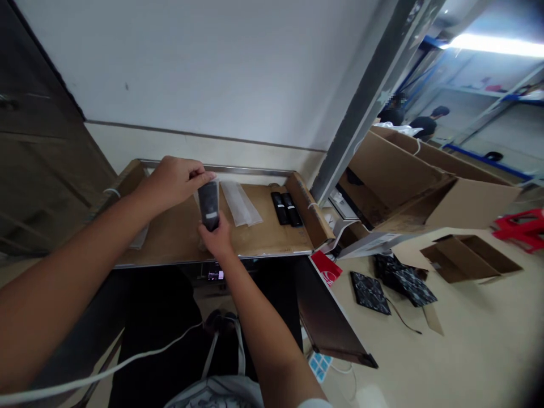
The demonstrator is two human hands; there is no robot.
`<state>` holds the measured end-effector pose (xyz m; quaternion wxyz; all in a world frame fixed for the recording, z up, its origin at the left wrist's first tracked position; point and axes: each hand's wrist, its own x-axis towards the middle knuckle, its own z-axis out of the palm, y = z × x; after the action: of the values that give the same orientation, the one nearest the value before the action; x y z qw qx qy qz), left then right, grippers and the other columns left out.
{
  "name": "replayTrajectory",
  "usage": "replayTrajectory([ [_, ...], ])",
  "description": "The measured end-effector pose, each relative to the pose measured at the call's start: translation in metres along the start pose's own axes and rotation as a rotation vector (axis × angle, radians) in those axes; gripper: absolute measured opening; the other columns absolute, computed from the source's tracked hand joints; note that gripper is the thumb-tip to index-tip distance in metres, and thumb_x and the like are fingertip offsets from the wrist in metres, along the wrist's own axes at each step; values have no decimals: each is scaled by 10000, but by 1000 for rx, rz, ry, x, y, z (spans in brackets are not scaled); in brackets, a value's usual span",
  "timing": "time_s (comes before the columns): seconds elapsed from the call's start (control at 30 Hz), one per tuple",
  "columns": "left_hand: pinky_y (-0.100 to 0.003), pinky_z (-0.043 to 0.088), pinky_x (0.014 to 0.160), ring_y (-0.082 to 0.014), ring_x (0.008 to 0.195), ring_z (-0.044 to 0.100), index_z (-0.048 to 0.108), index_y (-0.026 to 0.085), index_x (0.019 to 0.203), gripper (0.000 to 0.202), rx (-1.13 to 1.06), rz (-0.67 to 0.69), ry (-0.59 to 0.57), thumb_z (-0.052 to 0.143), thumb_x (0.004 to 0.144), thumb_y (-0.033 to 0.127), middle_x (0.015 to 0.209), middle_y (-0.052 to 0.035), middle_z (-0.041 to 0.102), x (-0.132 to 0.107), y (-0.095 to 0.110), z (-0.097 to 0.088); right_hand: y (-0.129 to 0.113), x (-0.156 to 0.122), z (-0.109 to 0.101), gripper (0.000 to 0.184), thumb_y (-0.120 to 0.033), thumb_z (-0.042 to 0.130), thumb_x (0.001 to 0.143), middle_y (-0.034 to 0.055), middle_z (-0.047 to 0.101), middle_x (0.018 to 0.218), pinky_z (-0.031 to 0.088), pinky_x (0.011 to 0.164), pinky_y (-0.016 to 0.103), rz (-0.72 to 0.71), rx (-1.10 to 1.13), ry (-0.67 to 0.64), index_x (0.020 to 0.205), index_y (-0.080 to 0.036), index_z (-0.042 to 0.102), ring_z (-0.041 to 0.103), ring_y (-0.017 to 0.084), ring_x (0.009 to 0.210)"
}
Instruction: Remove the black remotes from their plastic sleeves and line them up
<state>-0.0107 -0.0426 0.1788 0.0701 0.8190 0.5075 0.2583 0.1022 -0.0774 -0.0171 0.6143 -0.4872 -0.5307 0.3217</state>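
Observation:
A dark, long handset that looks like a remote control (208,199) sits in a clear plastic sleeve, held upright over the cardboard-covered table. My left hand (178,180) pinches the top edge of the sleeve between thumb and fingers. Lower down, my right hand (216,235) is wrapped round the bottom end of the remote control. Just right of it, flat plastic sleeves (241,204) lie on the cardboard. Two more black remote controls (286,209) lie side by side near the table's right end. Part of another plastic sleeve (139,239) shows below my left forearm.
Raised cardboard flaps (309,211) edge the table (272,242). At right stands a large open carton (395,175), with a smaller box (457,262) and dark patterned pieces (369,292) on the floor. A white cable (140,356) crosses my lap. Two people sit far back.

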Motion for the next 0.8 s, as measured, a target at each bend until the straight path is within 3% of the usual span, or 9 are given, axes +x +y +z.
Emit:
replayTrajectory([
  [0.27,-356,435,823,-233,802,590,694,223,820,392,54,36,117,524,945,553,746,-30,623,12,17,-20,1,3,0,327,-458,756,738,-51,536,692,412,557,250,61,-39,8,827,-246,524,469,134,616],
  [0.4,-378,455,862,-252,862,596,690,236,933,371,64,16,125,577,927,590,843,-46,647,14,14,-20,3,1,1,292,-450,742,768,-54,550,668,413,551,249,46,-82,10,812,-248,535,494,136,595],
  [0.5,-389,461,858,-275,912,603,671,226,998,470,95,-3,151,683,840,668,981,-77,665,12,10,-17,4,-1,1,277,-462,733,789,-41,604,703,433,572,258,12,-165,13,842,-244,570,535,144,607],
  [0.67,-374,447,799,-258,786,605,639,219,689,435,159,-26,-36,651,865,617,659,-41,560,11,10,-19,2,-5,0,294,-498,720,819,-9,679,772,457,609,277,-32,-279,30,907,-240,611,599,169,649],
  [0.8,-377,457,843,-254,815,617,641,221,671,433,147,11,11,614,899,587,639,-34,546,11,15,-22,1,-7,0,318,-519,706,841,19,708,826,467,634,286,-66,-305,10,960,-237,621,630,187,685],
])
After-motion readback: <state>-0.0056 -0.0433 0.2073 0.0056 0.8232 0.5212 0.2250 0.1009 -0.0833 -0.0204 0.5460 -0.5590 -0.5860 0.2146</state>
